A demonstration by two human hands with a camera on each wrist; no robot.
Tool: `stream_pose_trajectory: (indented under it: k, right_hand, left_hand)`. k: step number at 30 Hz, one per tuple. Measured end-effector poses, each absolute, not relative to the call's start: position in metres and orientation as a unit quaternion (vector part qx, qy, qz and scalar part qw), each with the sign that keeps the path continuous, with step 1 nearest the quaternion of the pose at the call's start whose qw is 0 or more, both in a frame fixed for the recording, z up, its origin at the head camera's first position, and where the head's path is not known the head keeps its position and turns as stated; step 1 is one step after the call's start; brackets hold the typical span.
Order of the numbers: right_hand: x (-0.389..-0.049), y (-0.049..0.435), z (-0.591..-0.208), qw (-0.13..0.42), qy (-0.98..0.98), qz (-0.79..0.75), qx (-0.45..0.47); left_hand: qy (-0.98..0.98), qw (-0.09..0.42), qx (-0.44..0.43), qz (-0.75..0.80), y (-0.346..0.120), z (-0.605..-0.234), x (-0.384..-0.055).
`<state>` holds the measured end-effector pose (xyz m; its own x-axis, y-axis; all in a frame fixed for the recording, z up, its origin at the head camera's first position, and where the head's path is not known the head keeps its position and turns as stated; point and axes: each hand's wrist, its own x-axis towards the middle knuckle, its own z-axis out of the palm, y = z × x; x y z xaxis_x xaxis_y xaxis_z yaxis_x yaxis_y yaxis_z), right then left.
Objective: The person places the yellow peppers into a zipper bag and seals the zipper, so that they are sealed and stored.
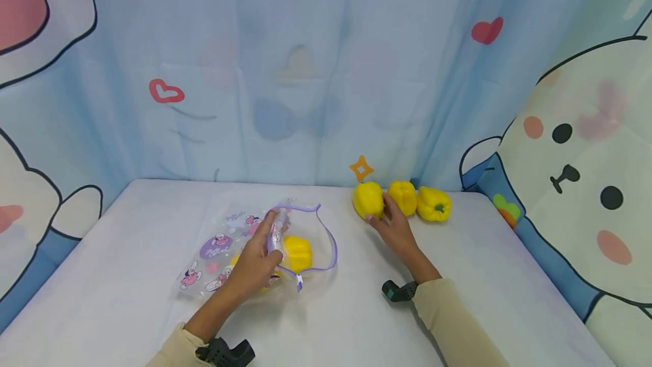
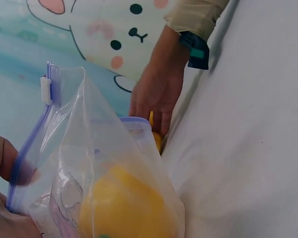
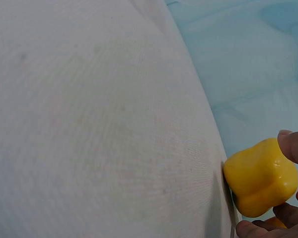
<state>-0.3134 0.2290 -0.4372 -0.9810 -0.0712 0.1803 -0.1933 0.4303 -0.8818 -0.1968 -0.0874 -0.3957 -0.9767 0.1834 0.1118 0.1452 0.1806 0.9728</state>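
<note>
My left hand (image 1: 254, 265) grips the edge of a clear zip bag (image 1: 221, 242) with cartoon prints and a purple rim, and the mouth gapes toward the right. Inside the bag lies a yellow bell pepper (image 1: 297, 254), with more yellow showing behind the hand; the left wrist view has a pepper (image 2: 126, 203) through the plastic. At the back of the table, my right hand (image 1: 397, 231) holds another yellow bell pepper (image 1: 368, 200), its thumb and fingers on either side of it in the right wrist view. The palm side is hidden from the head camera.
Two more yellow bell peppers, a middle one (image 1: 402, 197) and a right one (image 1: 434, 204), sit beside the right hand near the back edge. A white cloth covers the table (image 1: 346, 321). Behind it hangs a blue printed curtain (image 1: 305, 72). A white zip slider (image 2: 45, 90) sits on the bag's rim.
</note>
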Motion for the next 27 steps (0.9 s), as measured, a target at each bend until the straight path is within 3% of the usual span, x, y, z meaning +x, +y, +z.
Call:
stream_pose_trajectory:
  k: [19, 27]
  right_hand:
    - [-0.339, 0.22, -0.43, 0.086, -0.848, 0.523, -0.006]
    - [-0.327, 0.223, -0.418, 0.053, -0.853, 0.517, 0.048]
  left_hand:
    - [0.766, 0.008, 0.119, 0.632, -0.086, -0.394, -0.198]
    - [0.765, 0.006, 0.12, 0.632, -0.088, -0.394, -0.195]
